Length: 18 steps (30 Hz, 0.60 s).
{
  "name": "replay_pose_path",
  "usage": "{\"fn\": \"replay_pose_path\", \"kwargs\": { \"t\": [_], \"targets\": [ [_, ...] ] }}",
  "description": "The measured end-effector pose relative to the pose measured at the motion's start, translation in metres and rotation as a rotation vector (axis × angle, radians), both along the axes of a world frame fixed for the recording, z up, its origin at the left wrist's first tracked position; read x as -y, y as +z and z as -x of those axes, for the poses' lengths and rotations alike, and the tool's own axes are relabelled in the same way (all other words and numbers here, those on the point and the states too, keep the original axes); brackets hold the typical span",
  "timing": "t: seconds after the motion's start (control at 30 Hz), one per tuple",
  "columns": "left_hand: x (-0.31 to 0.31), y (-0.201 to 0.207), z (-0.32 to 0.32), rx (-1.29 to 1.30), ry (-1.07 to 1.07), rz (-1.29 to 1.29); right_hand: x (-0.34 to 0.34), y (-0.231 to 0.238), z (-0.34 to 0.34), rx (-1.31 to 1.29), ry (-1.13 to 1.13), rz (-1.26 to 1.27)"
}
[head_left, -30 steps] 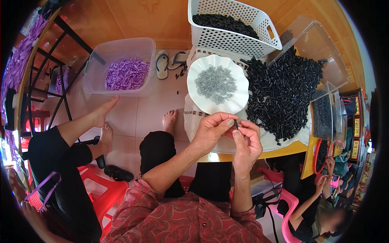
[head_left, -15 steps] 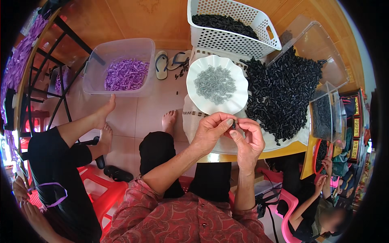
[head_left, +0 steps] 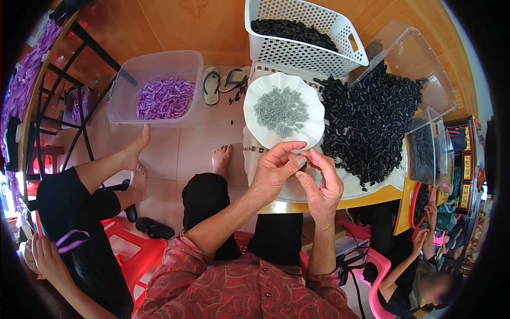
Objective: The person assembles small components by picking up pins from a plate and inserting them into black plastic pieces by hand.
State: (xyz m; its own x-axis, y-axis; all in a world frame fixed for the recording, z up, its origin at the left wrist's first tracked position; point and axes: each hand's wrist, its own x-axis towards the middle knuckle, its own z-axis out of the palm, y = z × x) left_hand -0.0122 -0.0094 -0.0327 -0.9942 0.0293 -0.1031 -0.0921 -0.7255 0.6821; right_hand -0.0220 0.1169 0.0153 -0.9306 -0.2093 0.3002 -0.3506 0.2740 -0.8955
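My left hand [head_left: 277,169] and my right hand [head_left: 321,182] meet at the near edge of the table. Between their fingertips is a small black cylindrical piece [head_left: 303,167], mostly covered by the fingers. Both hands are closed in a pinch on it. Just beyond them sits a white scalloped plate [head_left: 254,130] holding a heap of small clear pieces [head_left: 281,110], too small to name. Right of the plate spreads a large pile of short black cylindrical pieces [head_left: 366,125], like those at my fingers, on a pale cloth [head_left: 386,183].
A white perforated basket [head_left: 303,56] of black pieces stands at the back, with clear bins [head_left: 433,80] at the right. On the floor, a clear tub [head_left: 119,101] holds purple pieces. One person sits left by a red stool [head_left: 138,250], handling a purple strip [head_left: 73,242]; another sits at right.
My hands have shifted slightly up and left, and my right index finger now reaches further over the black piece. The person at left has moved their hands with the purple strip.
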Motion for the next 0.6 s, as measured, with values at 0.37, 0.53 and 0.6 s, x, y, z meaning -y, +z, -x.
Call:
{"fn": "replay_pose_path", "kwargs": {
  "t": [0.37, 0.53, 0.6],
  "targets": [
    [0.007, 0.009, 0.001, -0.148, -0.233, -0.065, -0.012, -0.002, -0.001, -0.11, -0.07, 0.02],
    [0.009, 0.001, 0.001, -0.174, -0.291, 0.054, -0.016, -0.001, -0.008, -0.019, -0.096, 0.054],
    [0.008, 0.001, 0.001, -0.182, -0.288, 0.055, -0.014, 0.001, -0.009, -0.023, -0.098, 0.062]
  ]
}}
